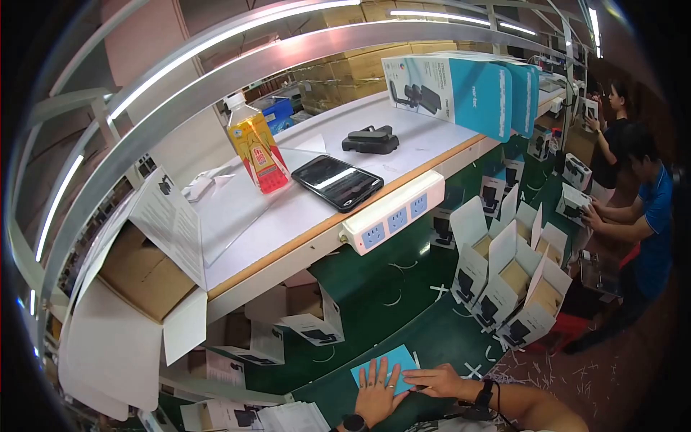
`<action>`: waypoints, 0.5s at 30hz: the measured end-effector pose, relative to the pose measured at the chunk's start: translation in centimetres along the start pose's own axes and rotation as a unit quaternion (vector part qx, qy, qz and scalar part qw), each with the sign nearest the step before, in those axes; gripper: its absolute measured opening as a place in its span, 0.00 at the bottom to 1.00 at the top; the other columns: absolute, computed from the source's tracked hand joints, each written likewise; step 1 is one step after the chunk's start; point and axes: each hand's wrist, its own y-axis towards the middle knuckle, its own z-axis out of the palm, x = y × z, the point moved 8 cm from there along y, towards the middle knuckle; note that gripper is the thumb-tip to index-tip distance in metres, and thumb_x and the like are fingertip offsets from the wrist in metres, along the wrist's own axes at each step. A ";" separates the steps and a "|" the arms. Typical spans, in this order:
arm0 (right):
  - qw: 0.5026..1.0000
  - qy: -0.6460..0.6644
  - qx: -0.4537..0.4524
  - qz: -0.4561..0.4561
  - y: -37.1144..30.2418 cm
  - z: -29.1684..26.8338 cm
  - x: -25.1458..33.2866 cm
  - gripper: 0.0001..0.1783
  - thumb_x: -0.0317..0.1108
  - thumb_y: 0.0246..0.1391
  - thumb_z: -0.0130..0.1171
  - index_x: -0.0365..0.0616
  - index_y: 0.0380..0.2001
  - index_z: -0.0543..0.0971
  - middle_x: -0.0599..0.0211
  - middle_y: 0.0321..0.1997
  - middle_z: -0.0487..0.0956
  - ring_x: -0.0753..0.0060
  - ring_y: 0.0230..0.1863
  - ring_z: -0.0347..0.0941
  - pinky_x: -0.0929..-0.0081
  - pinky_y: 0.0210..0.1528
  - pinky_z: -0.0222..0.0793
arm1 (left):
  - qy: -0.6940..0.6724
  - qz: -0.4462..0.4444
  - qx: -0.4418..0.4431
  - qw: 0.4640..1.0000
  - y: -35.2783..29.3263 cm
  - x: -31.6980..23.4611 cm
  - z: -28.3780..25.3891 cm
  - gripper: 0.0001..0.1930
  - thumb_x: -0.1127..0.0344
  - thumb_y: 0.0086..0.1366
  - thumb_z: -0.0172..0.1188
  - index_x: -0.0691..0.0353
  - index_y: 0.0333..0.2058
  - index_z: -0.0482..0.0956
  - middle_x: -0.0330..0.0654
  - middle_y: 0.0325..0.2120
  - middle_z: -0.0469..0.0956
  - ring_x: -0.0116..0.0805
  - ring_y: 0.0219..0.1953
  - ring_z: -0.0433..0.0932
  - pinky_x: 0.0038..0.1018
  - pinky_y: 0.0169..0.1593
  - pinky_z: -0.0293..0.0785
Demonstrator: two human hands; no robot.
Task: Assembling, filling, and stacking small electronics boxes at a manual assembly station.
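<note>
On the green work surface in front of me lies a light-blue card [403, 358], flat or folded sheet, I cannot tell which. My left hand [377, 400] rests on it palm down, fingers stretched and spread, with a ring and a dark wristwatch showing. At the card's right edge is my right hand [440, 381], its fingers bent and closed together. A small dark bit shows below those fingers, too little to name. Beside my left arm sits a stack of white folded papers [294, 417].
Open white boxes [512, 277] stand to the right, others [311, 320] under the shelf. The raised shelf holds a drink bottle [258, 147], a phone [338, 182], a black device [371, 140] and blue-white cartons [468, 93]. A power strip [396, 214] lines its edge. Two co-workers [651, 209] handle boxes.
</note>
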 end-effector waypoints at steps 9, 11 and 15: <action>0.996 0.089 -0.007 0.008 -3.7 -3.2 -0.4 0.22 0.36 0.57 0.70 0.59 0.56 0.86 0.82 0.64 0.82 0.73 0.40 0.86 0.78 0.35 0.80 | -0.227 0.035 -0.025 0.973 -0.3 -2.8 -2.8 0.41 0.34 0.60 0.66 0.44 0.69 0.73 0.74 0.65 0.62 0.71 0.65 0.65 0.59 0.68 0.59; 0.997 0.071 0.019 0.007 -4.1 -3.9 -0.4 0.22 0.36 0.57 0.71 0.59 0.56 0.86 0.81 0.64 0.82 0.72 0.41 0.86 0.78 0.36 0.80 | -0.223 0.057 -0.012 0.973 -0.5 -3.2 -2.7 0.42 0.34 0.58 0.68 0.43 0.69 0.73 0.75 0.65 0.61 0.72 0.64 0.65 0.57 0.67 0.59; 0.994 0.090 -0.007 0.059 -5.5 -6.6 -1.5 0.17 0.36 0.58 0.72 0.54 0.52 0.88 0.74 0.60 0.85 0.68 0.39 0.87 0.74 0.38 0.81 | -0.257 0.100 0.037 0.961 -1.2 -3.1 -1.2 0.52 0.39 0.53 0.71 0.45 0.75 0.63 0.73 0.69 0.58 0.75 0.70 0.58 0.64 0.70 0.55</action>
